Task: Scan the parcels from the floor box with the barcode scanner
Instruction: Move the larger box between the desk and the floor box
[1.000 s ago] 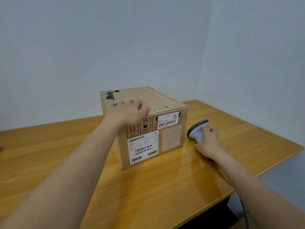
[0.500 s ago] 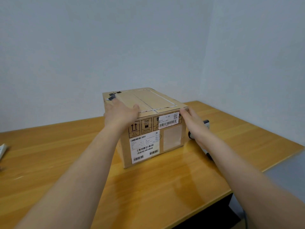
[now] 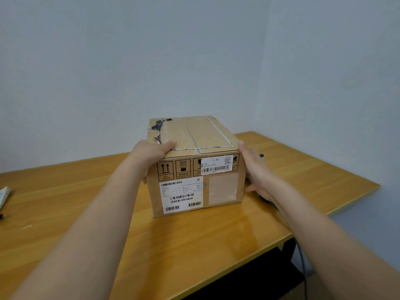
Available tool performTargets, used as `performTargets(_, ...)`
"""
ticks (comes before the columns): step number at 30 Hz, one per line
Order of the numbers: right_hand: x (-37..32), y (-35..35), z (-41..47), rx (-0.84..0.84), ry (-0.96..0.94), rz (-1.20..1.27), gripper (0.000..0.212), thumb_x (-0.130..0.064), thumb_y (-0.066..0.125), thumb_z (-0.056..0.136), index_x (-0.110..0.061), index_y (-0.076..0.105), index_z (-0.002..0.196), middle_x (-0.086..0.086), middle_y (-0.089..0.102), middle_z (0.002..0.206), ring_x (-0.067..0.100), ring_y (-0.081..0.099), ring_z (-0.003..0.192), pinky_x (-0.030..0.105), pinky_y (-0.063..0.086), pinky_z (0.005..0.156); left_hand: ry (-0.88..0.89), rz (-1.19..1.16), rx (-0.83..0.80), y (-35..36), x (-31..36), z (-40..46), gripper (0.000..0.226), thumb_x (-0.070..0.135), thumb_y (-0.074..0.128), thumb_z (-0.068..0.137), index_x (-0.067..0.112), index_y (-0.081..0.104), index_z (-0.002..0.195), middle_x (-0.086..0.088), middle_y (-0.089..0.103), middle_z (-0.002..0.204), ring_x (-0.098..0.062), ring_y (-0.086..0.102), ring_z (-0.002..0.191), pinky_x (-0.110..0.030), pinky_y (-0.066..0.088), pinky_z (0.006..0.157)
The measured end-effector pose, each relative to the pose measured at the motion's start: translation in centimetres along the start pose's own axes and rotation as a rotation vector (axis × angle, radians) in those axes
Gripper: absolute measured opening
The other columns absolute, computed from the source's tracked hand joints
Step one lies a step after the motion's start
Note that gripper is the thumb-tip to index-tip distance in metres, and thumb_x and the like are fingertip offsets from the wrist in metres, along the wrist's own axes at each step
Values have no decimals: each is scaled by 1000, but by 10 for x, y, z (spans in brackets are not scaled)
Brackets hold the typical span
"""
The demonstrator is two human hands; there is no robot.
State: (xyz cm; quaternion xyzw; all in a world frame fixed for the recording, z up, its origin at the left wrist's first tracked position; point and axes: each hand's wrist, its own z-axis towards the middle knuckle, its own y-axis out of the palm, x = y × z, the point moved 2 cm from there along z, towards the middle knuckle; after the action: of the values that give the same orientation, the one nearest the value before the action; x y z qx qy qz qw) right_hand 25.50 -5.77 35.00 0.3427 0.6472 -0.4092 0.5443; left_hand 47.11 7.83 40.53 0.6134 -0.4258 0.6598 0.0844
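Sitting on the table (image 3: 91, 213), the parcel (image 3: 194, 165) shows barcode labels, one marked "11/30", and a "This Side Up" arrow. The left hand (image 3: 149, 152) grips its top-left edge; the right hand (image 3: 257, 169) presses flat, fingers straight, on its right side, mostly hiding the scanner (image 3: 261, 155).

wooden table (image 3: 194, 245): cardboard parcel (image 3: 194, 187) near far right corner; white paper (image 3: 4, 195) at left edge.

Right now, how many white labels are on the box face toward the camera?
2: a small label at the upper right of the cardboard box, and a large shipping label at lower left. Other faces are hidden.
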Motion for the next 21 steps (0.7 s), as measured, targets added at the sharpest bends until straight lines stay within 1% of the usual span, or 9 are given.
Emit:
performTargets(3,3,3,-10,-84,80,81,75,-79,44,70,-41,35,134,-3,48,139,34,47,124,65,43,81,16,-13,-2,-5,-4,-13,62,55,72,75,5,54,108,-18,68,96,-36,66,83,-57,53,79)
performTargets(5,4,5,-18,-132,114,94,81,-77,47,67,-38,37,137,0,51,137,34,51,120,57,50,66,17,-29,0,-9,-7,-21,63,54,72,76,4,54,109,-17,68,94,-33,65,78,-50,55,72)
performTargets(6,4,5,-22,-140,117,86,82,-77,47,65,-37,40,136,1,53,136,34,52,119,56,51,64,20,-44,2,-10,-9,-26,64,54,72,75,4,54,110,-17,68,93,-32,65,76,-46,55,68)
performTargets(8,4,4,-32,-148,119,77,76,-74,46,66,-35,48,132,2,57,132,34,52,119,60,51,71,43,-71,15,-12,-13,-34,66,55,72,74,4,52,112,-14,67,92,-28,65,76,-42,54,65)
performTargets(11,4,-2,-47,-163,116,92,51,-62,44,80,-28,64,112,7,65,123,32,57,116,62,48,88,98,-98,47,-12,-19,-47,74,57,72,74,4,46,118,-10,62,97,-24,61,81,-36,50,64)
performTargets(14,3,-7,-67,-201,93,112,41,-57,45,85,-26,67,101,5,69,115,28,61,109,61,49,90,174,-109,70,-14,-28,-61,78,59,72,72,9,42,124,-9,59,111,-25,59,96,-38,48,70)
performTargets(17,-3,-6,-86,-215,38,114,39,-62,47,87,-38,62,115,-1,68,117,24,62,109,61,49,91,262,-164,55,-17,-38,-74,70,56,75,70,15,48,119,-4,63,111,-23,62,99,-43,53,85)
performTargets(19,-5,-5,-96,-217,-1,101,56,-65,52,84,-40,48,134,-4,61,128,26,60,114,66,48,90,296,-192,49,-20,-45,-82,70,55,77,69,17,49,120,-1,64,111,-22,63,99,-45,53,87)
performTargets(21,-6,-5,-107,-211,-25,99,64,-65,54,84,-38,42,140,-6,58,132,26,59,115,66,49,87,317,-199,50,-23,-49,-89,71,55,77,68,17,50,121,-1,65,110,-22,64,98,-45,54,86)
